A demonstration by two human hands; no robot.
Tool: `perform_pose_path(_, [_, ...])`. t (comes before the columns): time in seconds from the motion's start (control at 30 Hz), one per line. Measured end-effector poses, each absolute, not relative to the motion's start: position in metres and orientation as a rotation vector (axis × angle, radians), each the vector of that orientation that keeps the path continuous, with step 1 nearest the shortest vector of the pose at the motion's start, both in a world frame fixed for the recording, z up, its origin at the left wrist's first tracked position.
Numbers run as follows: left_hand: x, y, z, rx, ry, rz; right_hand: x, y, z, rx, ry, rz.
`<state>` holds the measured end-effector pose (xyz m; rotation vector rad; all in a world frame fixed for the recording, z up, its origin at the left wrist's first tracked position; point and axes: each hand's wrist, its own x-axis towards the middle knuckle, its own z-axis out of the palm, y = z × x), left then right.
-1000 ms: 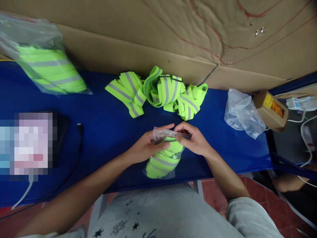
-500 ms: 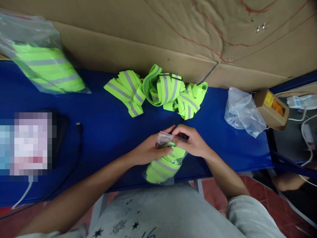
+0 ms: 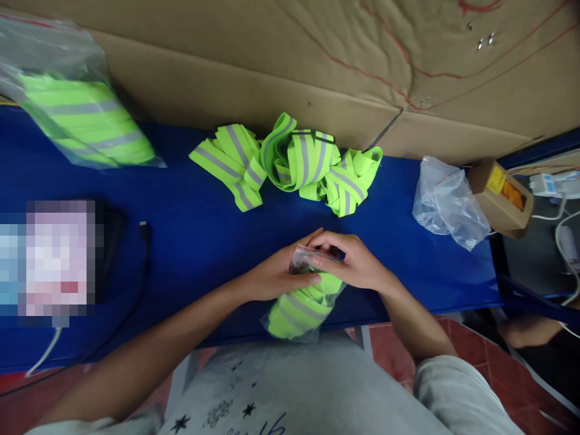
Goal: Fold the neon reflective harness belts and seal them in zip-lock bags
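Observation:
Near the front edge of the blue table, a clear zip bag [image 3: 301, 311] with folded neon-yellow reflective strap inside is held between both hands. My left hand [image 3: 276, 272] grips its left side, thumb across the front and fingers behind. On the upper right, my right hand [image 3: 351, 260] pinches the bag close to its red-lined zip, thumb in front and fingers curled behind the opening. The fingertips behind the bag are partly hidden. Beyond the hands lies a loose heap of neon-yellow straps [image 3: 303, 163] with grey reflective stripes.
A larger filled zip bag [image 3: 90, 121] lies at back left. Crumpled clear bags [image 3: 448, 202] sit beside a small cardboard box [image 3: 501, 196] at right. A black cable [image 3: 145, 260] crosses the left side of the blue table [image 3: 194, 241]. Cardboard [image 3: 203, 72] lines the back.
My right thumb has moved left along the bag's top, nearer the zip. Both hands still hold the bag, and the strap heap is unchanged.

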<state>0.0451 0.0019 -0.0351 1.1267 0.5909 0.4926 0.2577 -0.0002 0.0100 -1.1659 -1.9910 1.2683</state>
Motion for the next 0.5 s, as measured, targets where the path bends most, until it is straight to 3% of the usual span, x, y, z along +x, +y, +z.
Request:
perform_pose_path(0.2, [0.048,0.002,-0.036,1.218,0.578,0.452,0.252,-0.006,0.008,-1.166,-2.174,0.862])
perform_pose_path(0.5, [0.051,0.005,-0.025,1.17,0.469,0.525,0.253,-0.004,0.003,-1.031,-2.168,0.806])
